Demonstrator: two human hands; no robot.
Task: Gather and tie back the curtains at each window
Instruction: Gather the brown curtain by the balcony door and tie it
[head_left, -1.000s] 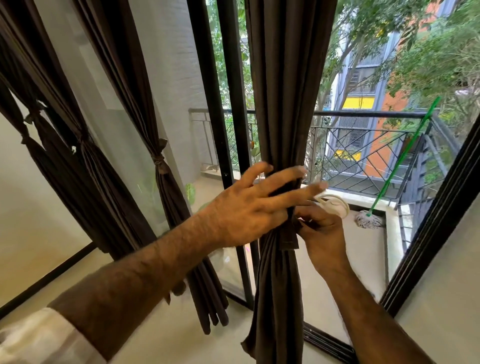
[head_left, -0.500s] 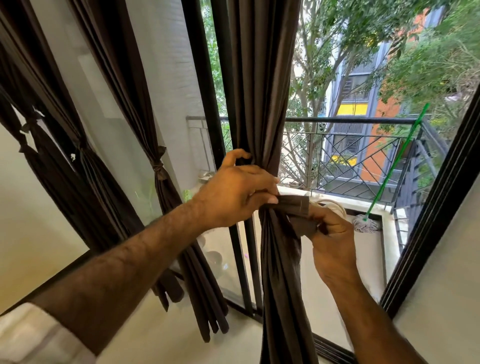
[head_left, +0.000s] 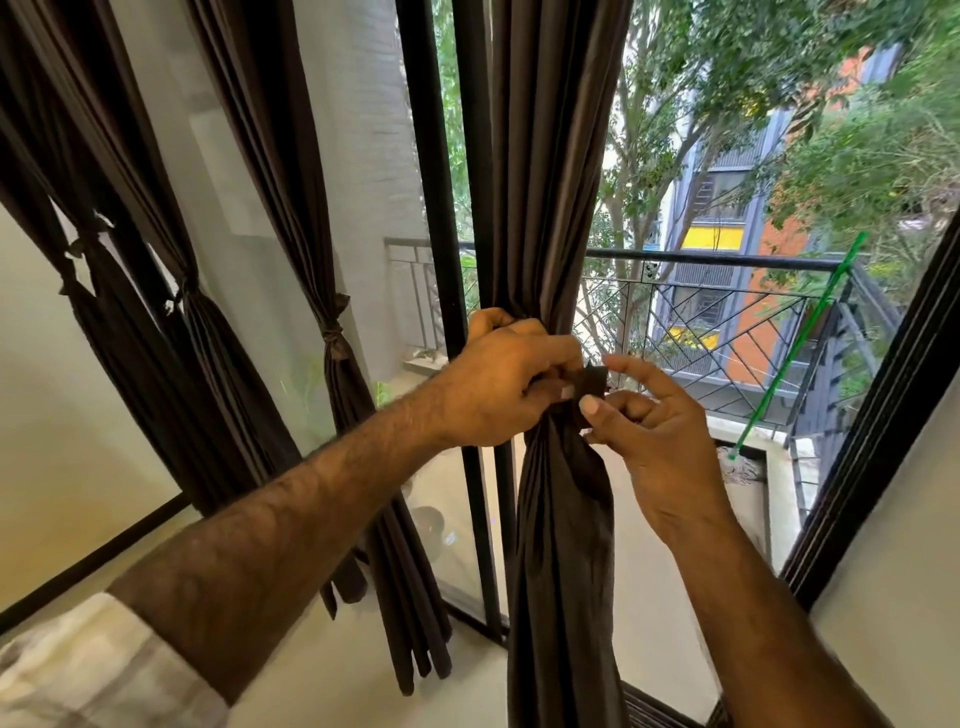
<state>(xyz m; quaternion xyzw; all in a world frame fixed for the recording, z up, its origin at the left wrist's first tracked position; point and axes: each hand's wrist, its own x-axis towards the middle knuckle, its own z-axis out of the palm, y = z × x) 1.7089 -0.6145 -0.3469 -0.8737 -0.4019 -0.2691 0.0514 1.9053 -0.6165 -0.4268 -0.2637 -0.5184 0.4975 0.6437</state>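
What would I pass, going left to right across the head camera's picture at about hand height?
Dark brown tied curtain → left hand → dark brown gathered curtain being tied → right hand → green mop handle outside → black window frame.

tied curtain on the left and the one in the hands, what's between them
In the head view, a black window frame post and a glass pane stand between the tied curtain and the gathered curtain that the left hand grips.
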